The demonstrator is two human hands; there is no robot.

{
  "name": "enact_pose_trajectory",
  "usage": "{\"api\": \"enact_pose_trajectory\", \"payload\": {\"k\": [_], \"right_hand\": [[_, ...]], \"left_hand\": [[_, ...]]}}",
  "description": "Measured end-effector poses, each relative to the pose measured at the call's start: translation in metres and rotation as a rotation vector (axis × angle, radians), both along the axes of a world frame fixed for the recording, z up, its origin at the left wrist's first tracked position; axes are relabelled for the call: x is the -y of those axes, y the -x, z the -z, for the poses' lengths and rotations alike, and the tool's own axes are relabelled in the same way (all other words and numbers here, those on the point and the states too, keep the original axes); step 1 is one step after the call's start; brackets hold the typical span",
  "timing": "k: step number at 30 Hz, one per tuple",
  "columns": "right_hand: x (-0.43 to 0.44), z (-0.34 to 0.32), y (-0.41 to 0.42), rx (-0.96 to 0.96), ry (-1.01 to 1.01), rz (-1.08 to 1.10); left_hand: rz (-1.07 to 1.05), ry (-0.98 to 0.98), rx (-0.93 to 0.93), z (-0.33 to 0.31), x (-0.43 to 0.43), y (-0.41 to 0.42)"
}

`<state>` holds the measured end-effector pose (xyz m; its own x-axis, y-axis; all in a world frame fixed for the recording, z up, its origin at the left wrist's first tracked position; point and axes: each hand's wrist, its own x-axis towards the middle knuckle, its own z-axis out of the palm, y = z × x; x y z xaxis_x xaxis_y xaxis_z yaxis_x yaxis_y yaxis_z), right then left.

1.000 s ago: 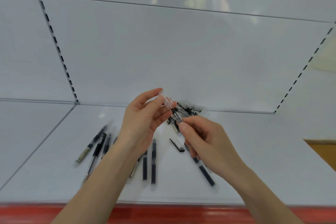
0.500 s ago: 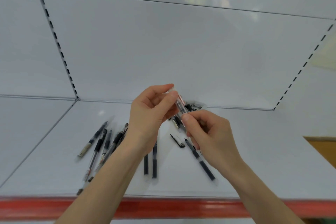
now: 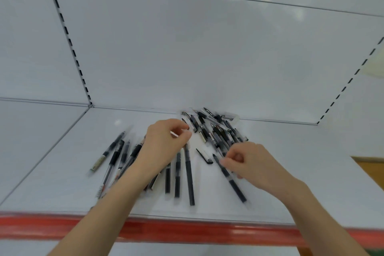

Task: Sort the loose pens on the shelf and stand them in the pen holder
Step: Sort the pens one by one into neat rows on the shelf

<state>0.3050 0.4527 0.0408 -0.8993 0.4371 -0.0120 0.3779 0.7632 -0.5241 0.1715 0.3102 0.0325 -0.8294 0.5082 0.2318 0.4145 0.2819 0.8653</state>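
Right hand [image 3: 256,165] fingers pinch a pen [image 3: 236,187] lying on the shelf [image 3: 322,172]. Left hand [image 3: 164,147] fingers are curled, around what I cannot tell. Best lift the pen clear of the pile [image 3: 218,133] and lay it parallel with the row [image 3: 176,172].

back panel [image 3: 207,58]: white, glossy, faint reflections near top; slotted upright [image 3: 68,41]: far left, black slots; second slotted upright [image 3: 351,81]: far right, slanting; red strip [image 3: 187,233]: along near edge; brown surface [image 3: 372,168]: right side

L hand [image 3: 164,143] & R hand [image 3: 256,163] bare, forearms bare to frame edge
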Motion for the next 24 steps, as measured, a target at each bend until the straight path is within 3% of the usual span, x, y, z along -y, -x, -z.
{"api": "enact_pose_trajectory", "payload": {"k": [3, 8, 11, 16, 24], "right_hand": [[0.006, 0.007, -0.004, 0.139, -0.122, -0.012], [0.013, 0.011, -0.003, 0.190, -0.266, -0.022], [0.006, 0.011, -0.003, 0.127, -0.107, -0.016], [-0.011, 0.009, -0.006, -0.158, 0.241, 0.155], [-0.022, 0.005, -0.013, -0.289, 0.335, 0.262]], "left_hand": [[-0.014, 0.161, -0.097, 0.006, -0.003, 0.003], [0.029, 0.413, -0.252, 0.014, -0.008, 0.008], [0.047, 0.454, -0.253, 0.017, -0.009, 0.010], [0.043, 0.381, -0.250, 0.016, -0.009, 0.017], [0.226, 0.359, -0.308, 0.005, -0.024, 0.017]]}}
